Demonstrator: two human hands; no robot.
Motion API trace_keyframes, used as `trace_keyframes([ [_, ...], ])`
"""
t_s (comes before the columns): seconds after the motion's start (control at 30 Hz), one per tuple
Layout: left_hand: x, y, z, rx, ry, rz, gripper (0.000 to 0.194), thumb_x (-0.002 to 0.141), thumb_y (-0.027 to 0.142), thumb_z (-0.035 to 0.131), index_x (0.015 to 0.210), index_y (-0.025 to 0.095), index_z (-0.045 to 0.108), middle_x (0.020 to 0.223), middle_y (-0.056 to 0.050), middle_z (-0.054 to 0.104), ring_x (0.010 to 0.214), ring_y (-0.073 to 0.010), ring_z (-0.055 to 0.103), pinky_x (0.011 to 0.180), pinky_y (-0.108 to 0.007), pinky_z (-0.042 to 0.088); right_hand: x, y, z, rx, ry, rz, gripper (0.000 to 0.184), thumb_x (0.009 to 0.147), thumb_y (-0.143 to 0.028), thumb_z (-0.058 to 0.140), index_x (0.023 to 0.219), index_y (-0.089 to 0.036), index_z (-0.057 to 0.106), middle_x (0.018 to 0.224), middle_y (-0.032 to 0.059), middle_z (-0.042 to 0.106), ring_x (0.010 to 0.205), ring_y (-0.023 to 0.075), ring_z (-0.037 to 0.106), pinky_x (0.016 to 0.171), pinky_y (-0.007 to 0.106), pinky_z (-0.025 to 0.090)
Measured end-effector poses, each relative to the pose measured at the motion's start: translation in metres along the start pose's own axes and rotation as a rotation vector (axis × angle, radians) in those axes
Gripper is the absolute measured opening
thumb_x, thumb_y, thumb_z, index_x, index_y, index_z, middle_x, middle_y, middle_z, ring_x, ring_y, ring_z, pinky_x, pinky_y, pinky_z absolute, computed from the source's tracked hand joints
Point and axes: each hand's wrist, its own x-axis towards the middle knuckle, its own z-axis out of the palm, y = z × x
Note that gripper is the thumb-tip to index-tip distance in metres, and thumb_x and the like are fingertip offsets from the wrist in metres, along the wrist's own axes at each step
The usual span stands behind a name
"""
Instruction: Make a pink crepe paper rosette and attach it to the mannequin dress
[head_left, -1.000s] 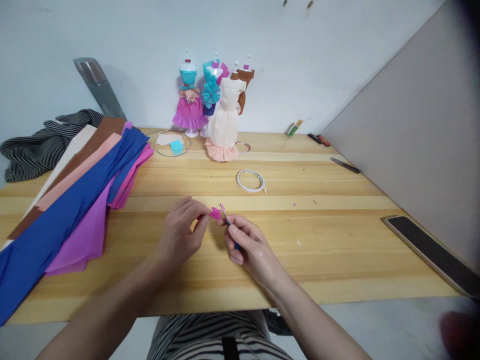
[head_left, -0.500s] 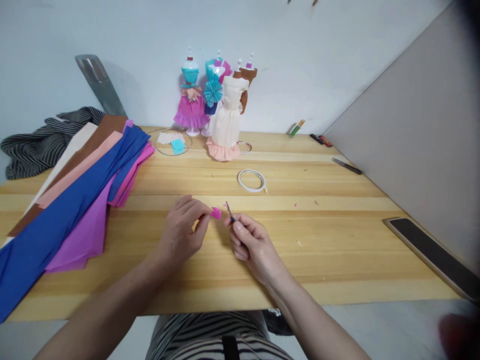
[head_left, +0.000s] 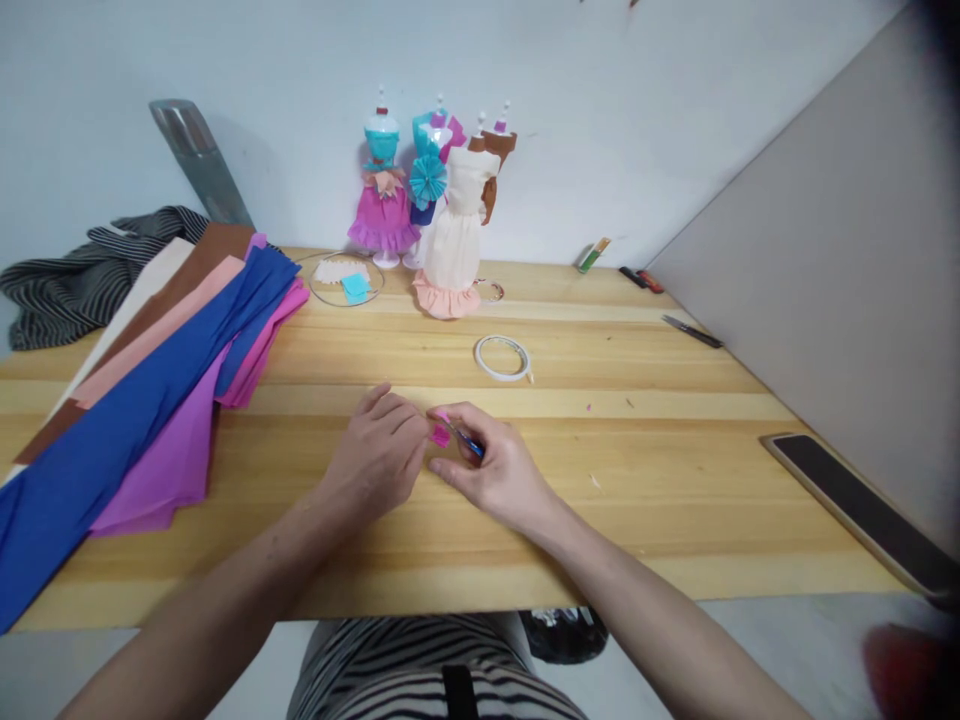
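Between my hands, above the table, is a small piece of magenta crepe paper (head_left: 439, 436). My left hand (head_left: 379, 452) is closed at the paper's left side, pinching it, with its fingertips partly hidden. My right hand (head_left: 495, 462) holds what looks like small scissors (head_left: 471, 442) with a dark blue handle; their thin metal end points left toward the paper. The right thumb and index finger are spread apart around the paper's right side, and a bit of pink shows at the index fingertip. A white tape roll (head_left: 502, 358) lies beyond my hands.
Long crepe paper sheets (head_left: 161, 370) are stacked at left beside a striped cloth (head_left: 82, 280). Mannequins in paper dresses (head_left: 457, 225) stand against the wall. A phone-like dark slab (head_left: 847, 505) lies at right, with a black-handled tool (head_left: 691, 331) farther back.
My right hand has turned and moved left, bringing its fingers up to the magenta paper and my left hand. The tool now slants leftward in it. The left fingers have curled in.
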Motion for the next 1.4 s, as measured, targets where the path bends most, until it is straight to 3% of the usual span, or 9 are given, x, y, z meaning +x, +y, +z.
trace_keyframes([
  [0.1, 0.0, 0.001, -0.001, -0.017, -0.02, -0.006, 0.014, 0.084, 0.01, 0.051, 0.075, 0.017, 0.057, 0.076, -0.005, 0.069, 0.081, -0.0194, 0.064, 0.098, -0.043, 0.043, 0.004, 0.005, 0.001, -0.108, -0.005, -0.026, 0.013, 0.077, -0.028, 0.064, 0.083, -0.017, 0.06, 0.069, -0.0021, 0.055, 0.059, 0.0108, 0.047, 0.057, 0.023, 0.036],
  [0.2, 0.001, 0.003, -0.002, -0.042, -0.046, -0.044, 0.014, 0.084, 0.01, 0.05, 0.076, 0.018, 0.058, 0.076, -0.004, 0.069, 0.082, -0.0187, 0.063, 0.1, -0.043, 0.042, 0.005, 0.008, 0.0, -0.17, 0.032, -0.036, 0.018, 0.077, -0.028, 0.061, 0.065, -0.018, 0.051, 0.056, -0.0058, 0.041, 0.051, 0.0084, 0.035, 0.049, 0.022, 0.028],
  [0.43, 0.0, 0.004, -0.005, -0.202, -0.052, -0.182, 0.011, 0.084, 0.015, 0.054, 0.091, 0.018, 0.062, 0.083, -0.004, 0.071, 0.082, -0.0195, 0.064, 0.093, -0.041, 0.047, 0.004, 0.012, 0.001, -0.064, 0.121, -0.072, 0.021, 0.076, -0.027, 0.058, 0.061, -0.019, 0.046, 0.053, -0.0076, 0.031, 0.048, 0.0077, 0.029, 0.046, 0.022, 0.024],
  [0.53, 0.0, 0.003, -0.01, -0.396, -0.026, -0.287, 0.052, 0.078, 0.02, 0.065, 0.128, 0.017, 0.051, 0.103, -0.008, 0.071, 0.097, -0.0225, 0.064, 0.091, -0.039, 0.049, 0.003, 0.013, 0.001, -0.02, 0.192, -0.063, 0.02, 0.075, -0.025, 0.058, 0.061, -0.019, 0.046, 0.052, -0.0084, 0.029, 0.047, 0.0072, 0.027, 0.046, 0.022, 0.023],
  [0.6, 0.0, 0.002, -0.011, -0.525, -0.006, -0.425, 0.067, 0.073, 0.021, 0.07, 0.135, 0.019, 0.046, 0.113, -0.01, 0.069, 0.105, -0.0237, 0.062, 0.095, -0.04, 0.047, 0.003, 0.013, 0.0, 0.006, 0.248, -0.045, 0.019, 0.075, -0.026, 0.059, 0.062, -0.019, 0.047, 0.051, -0.0091, 0.028, 0.046, 0.0069, 0.025, 0.046, 0.022, 0.022],
  [0.8, 0.001, 0.001, 0.005, -1.266, -0.218, -0.967, 0.036, 0.064, 0.029, 0.078, 0.096, 0.013, 0.07, 0.066, 0.001, 0.061, 0.061, -0.0122, 0.056, 0.064, -0.027, 0.046, 0.003, 0.005, 0.005, 0.149, 0.352, -0.001, 0.017, 0.074, -0.028, 0.064, 0.064, -0.018, 0.054, 0.048, -0.0106, 0.026, 0.044, 0.0065, 0.023, 0.045, 0.023, 0.022],
  [0.97, 0.002, 0.014, 0.02, -1.689, 0.007, -1.098, 0.041, 0.053, 0.028, 0.088, 0.09, 0.016, 0.076, 0.072, -0.002, 0.069, 0.055, -0.0078, 0.051, 0.057, -0.024, 0.043, -0.001, 0.003, 0.017, 0.463, 0.257, 0.07, 0.022, 0.071, -0.033, 0.074, 0.067, -0.018, 0.059, 0.046, -0.0105, 0.032, 0.041, 0.0068, 0.032, 0.045, 0.023, 0.032],
  [1.13, 0.003, 0.02, 0.019, -1.787, 0.137, -1.059, 0.03, 0.051, 0.03, 0.09, 0.075, 0.018, 0.078, 0.059, 0.0, 0.064, 0.055, -0.0083, 0.05, 0.056, -0.023, 0.04, -0.003, 0.003, 0.025, 0.7, 0.19, 0.184, 0.03, 0.069, -0.04, 0.08, 0.071, -0.017, 0.061, 0.052, -0.0018, 0.06, 0.049, 0.0114, 0.053, 0.052, 0.025, 0.041],
  [1.4, 0.004, 0.016, 0.01, -1.617, 0.162, -1.125, 0.014, 0.058, 0.026, 0.082, 0.065, 0.015, 0.076, 0.057, -0.001, 0.063, 0.054, -0.0077, 0.047, 0.059, -0.024, 0.036, -0.009, 0.008, 0.023, 0.696, 0.085, 0.297, 0.037, 0.069, -0.048, 0.078, 0.08, -0.017, 0.06, 0.057, -0.0043, 0.055, 0.04, 0.0043, 0.026, 0.041, 0.022, 0.018],
])
